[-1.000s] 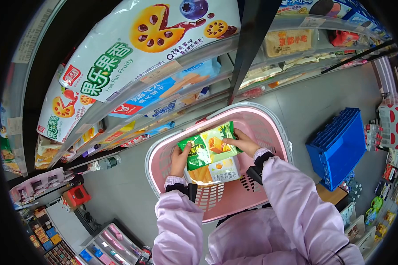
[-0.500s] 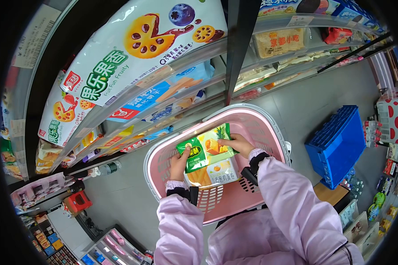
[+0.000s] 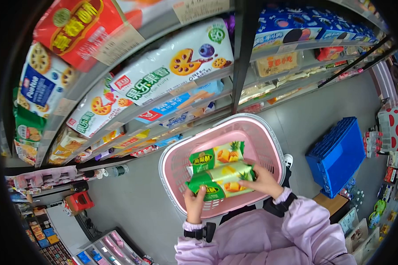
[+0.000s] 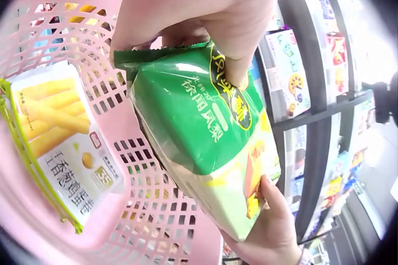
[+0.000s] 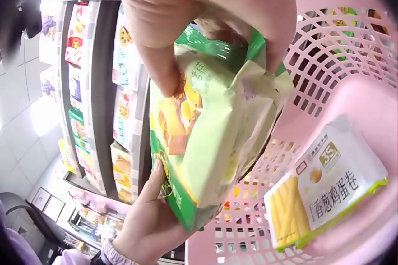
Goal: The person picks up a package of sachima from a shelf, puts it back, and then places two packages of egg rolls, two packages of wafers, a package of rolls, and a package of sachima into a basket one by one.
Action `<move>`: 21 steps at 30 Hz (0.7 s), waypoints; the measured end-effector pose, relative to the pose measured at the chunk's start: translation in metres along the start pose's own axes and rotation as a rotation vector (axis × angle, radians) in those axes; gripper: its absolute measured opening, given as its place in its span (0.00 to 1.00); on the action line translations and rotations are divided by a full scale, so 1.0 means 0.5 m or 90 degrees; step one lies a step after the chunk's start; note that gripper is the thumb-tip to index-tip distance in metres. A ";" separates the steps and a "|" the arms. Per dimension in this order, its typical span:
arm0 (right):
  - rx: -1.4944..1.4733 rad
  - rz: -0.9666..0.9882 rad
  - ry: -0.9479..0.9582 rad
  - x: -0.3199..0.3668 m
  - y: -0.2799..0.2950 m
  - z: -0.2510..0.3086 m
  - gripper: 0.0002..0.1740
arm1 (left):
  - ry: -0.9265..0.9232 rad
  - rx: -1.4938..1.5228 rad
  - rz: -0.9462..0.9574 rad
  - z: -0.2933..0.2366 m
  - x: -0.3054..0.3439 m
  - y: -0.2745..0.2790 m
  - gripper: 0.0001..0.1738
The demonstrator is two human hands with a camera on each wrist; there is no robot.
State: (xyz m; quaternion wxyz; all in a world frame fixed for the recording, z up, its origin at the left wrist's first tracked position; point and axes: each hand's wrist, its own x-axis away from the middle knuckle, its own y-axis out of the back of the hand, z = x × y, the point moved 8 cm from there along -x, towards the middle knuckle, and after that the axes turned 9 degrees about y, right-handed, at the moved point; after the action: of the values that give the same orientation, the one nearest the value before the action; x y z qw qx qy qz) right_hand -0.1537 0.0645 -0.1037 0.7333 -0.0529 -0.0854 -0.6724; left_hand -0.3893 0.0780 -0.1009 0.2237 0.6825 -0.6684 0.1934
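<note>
Left hand (image 3: 194, 206) and right hand (image 3: 267, 181) both gripping a shiny green plastic packet (image 3: 222, 179), lengthwise between them, over the pink plastic basket (image 3: 174, 174).

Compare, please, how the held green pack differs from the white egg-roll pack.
The green pack is held by the left hand and right hand; the white pack lies in the basket. The green pack pictures chunky pieces; the white pack, long rolls. Both carry Chinese text.
</note>
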 end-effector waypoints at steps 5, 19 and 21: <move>-0.045 0.022 -0.030 0.062 -0.008 0.010 0.37 | -0.004 -0.039 0.016 0.013 0.062 0.004 0.15; -0.071 0.106 -0.161 0.048 -0.063 -0.119 0.38 | 0.170 0.079 0.057 0.159 0.024 0.040 0.16; -0.153 0.102 -0.190 0.053 -0.068 -0.117 0.32 | 0.184 0.057 0.061 0.157 0.022 0.041 0.18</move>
State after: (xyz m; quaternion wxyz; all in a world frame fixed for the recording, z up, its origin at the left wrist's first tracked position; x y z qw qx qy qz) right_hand -0.1822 0.0245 -0.1570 0.7523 -0.2459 -0.1075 -0.6017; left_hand -0.4120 0.0243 -0.1583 0.2775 0.6240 -0.6518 0.3297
